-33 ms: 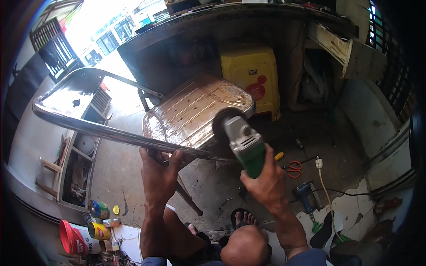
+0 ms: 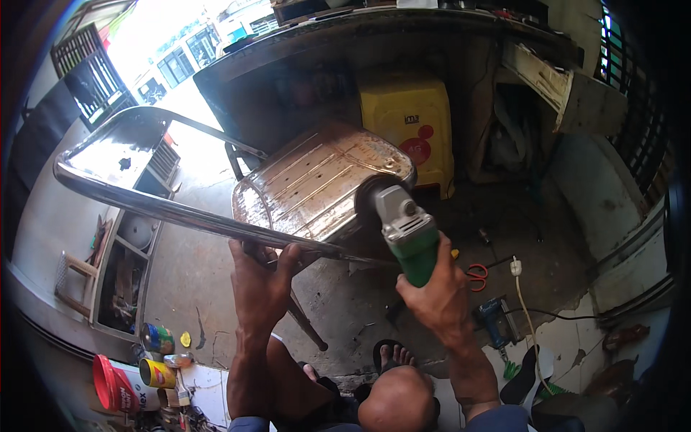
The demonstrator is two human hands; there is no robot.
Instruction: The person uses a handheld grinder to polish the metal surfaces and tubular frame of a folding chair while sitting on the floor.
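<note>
Grinder disc mostly hidden behind the chair seat (image 2: 324,183) edge; contact point unclear. Right hand (image 2: 432,295) wraps fully around the green angle grinder (image 2: 407,234) body, just right of the seat. Left hand (image 2: 259,277) clasps the chrome chair frame tube (image 2: 180,212), fingers curled over it. Cracked concrete floor (image 2: 345,302); yellow plastic stool (image 2: 410,122) behind; paint cans (image 2: 155,356) lower left, partly cut off.

We had one view only, from our head, looking steeply down and forward at close range over our knees onto the concrete floor (image 2: 201,302), edges bending
</note>
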